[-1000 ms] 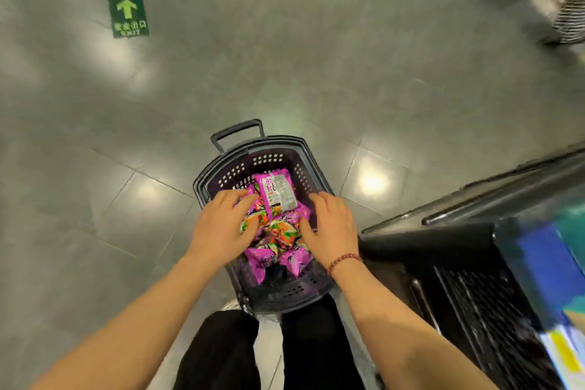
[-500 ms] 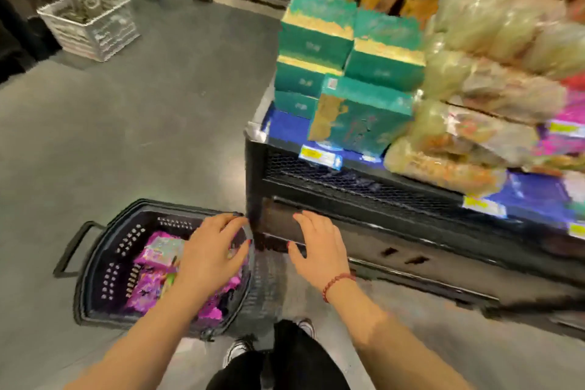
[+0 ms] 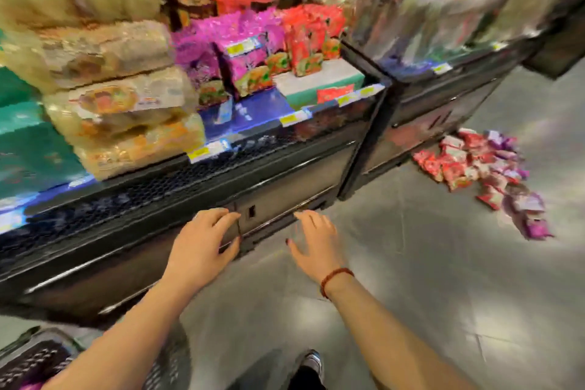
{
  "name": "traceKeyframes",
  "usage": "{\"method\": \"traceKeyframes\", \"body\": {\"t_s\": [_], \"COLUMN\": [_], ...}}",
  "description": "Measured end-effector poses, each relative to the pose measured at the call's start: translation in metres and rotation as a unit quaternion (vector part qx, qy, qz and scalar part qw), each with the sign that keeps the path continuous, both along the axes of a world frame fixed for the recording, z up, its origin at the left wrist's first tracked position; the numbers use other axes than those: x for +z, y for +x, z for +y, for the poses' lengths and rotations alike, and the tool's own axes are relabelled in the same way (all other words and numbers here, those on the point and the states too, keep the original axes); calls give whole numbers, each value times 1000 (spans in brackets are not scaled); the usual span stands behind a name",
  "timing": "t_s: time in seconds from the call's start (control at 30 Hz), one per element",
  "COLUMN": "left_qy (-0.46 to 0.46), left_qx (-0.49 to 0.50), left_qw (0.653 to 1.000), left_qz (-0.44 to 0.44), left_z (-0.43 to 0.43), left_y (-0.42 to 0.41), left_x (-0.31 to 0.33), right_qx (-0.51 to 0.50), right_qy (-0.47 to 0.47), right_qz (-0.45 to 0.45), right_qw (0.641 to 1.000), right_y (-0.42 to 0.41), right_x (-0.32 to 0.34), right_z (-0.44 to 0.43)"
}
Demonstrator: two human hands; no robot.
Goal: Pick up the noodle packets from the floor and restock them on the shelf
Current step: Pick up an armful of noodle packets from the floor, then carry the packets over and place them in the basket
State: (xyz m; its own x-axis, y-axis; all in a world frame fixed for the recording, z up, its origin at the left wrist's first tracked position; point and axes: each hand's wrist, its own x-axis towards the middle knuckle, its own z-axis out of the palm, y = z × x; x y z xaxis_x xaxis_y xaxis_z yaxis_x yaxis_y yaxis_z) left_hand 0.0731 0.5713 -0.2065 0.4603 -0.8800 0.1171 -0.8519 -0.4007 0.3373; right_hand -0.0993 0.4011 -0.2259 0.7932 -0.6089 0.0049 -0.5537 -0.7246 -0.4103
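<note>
Packets (image 3: 481, 174) are lying heaped well right of the right hand (image 3: 313, 241); it and the left hand (image 3: 202, 247) are hovering spread, empty; overfilling them would be risking drops

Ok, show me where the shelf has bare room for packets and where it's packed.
Bare: the blue shelf strip in front of the pink packets, between the clear bags and the pale box. Packed: everything behind it and to the left.

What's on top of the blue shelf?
Pink noodle packets stand on the blue shelf beside stacked pale bags; red packets sit on a pale green box there. Whatever is behind the front rows is covered.
</note>
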Motion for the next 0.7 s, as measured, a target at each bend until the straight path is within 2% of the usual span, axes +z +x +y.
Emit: {"method": "traceKeyframes", "body": {"t_s": [0.3,0.7], "left_qy": [-1,-11], "left_qx": [-170,-353], "left_qw": [985,934], "left_qz": [-21,-54], "left_z": [-231,-477], "left_y": [-109,-188], "left_x": [14,30], "right_qx": [-173,-391], "right_qy": [-19,-33], "right_qz": [12,1], "right_qw": [985,920], "right_y": [-153,-276], "right_x": [22,34], "right_z": [-165,-315]}}
